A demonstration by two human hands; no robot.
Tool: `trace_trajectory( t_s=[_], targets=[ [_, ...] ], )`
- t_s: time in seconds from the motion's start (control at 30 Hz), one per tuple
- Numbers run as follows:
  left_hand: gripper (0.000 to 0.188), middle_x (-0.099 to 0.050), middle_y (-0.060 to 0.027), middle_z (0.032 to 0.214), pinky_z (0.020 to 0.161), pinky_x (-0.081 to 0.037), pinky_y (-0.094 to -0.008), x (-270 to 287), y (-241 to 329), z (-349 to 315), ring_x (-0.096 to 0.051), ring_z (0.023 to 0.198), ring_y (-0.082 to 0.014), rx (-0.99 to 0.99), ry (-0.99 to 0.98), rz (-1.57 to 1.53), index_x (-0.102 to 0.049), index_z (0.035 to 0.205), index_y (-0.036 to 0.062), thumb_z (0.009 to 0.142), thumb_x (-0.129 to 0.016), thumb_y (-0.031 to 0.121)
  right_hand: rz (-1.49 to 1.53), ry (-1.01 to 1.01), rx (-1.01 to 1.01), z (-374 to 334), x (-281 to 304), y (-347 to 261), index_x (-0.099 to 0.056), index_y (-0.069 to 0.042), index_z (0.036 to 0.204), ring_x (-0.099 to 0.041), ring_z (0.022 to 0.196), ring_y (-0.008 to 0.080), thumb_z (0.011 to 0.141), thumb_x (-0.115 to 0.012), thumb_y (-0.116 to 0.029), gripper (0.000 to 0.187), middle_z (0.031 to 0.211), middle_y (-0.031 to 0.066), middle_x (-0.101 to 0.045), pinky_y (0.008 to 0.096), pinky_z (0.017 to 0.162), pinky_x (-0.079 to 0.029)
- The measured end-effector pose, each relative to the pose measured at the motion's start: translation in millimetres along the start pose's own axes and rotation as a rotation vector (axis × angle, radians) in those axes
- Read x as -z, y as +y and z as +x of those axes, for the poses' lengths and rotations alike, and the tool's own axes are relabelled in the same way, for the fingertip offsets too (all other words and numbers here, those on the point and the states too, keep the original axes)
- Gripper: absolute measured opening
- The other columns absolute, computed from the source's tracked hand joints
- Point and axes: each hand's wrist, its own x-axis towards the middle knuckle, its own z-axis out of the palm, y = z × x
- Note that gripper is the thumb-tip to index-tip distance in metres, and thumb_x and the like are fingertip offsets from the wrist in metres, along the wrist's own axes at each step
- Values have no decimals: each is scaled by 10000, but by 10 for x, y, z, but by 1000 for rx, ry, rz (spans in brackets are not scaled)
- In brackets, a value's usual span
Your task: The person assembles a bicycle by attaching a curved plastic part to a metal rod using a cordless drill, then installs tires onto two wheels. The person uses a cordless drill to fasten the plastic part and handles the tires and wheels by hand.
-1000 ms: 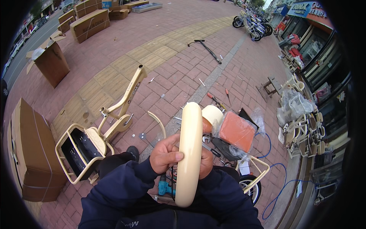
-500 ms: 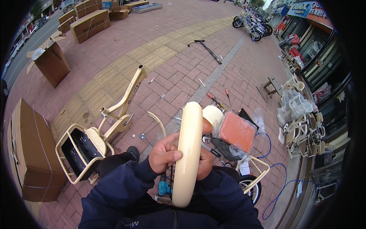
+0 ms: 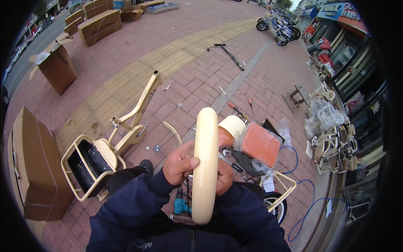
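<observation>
Left grip [image 3: 178, 164] and right grip [image 3: 224, 178] were both clamped on that cream curved piece [image 3: 206, 168], one per side, prolly to keep it steady; teal drill [image 3: 181, 206] sat below left grip.

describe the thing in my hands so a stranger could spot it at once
On the reddish paving, find the cream bike frame, then look right to the person's left hand and right hand. Between them is the long, smooth, rounded cream piece. Unlike the thin curved cream strip lying nearby, it is broad and held off the ground.
</observation>
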Motion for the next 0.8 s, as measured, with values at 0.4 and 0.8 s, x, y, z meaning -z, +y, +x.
trace_trajectory(
  t_s=[0.4, 0.8],
  targets=[
    [231, -563, -3, 660, 515, -347, -203, 633, 588, 226, -437, 540, -74, -341, 384, 73, -614, 885, 38, 945, -650, 257, -264, 375, -423, 101, 558, 773, -658, 54, 1123, -537, 621, 58, 894, -598, -94, 279, 798, 30, -647, 229, 525, -426],
    [135, -657, -92, 851, 580, -411, -251, 787, 843, 222, -542, 666, -132, -527, 574, 549, -636, 980, -11, 915, -666, 104, -1000, -662, -926, -1374, 264, 2793, -743, -75, 988, -660, 938, 370, 798, -631, -337, 342, 978, 195, -698, 445, 856, -517]
  ],
)
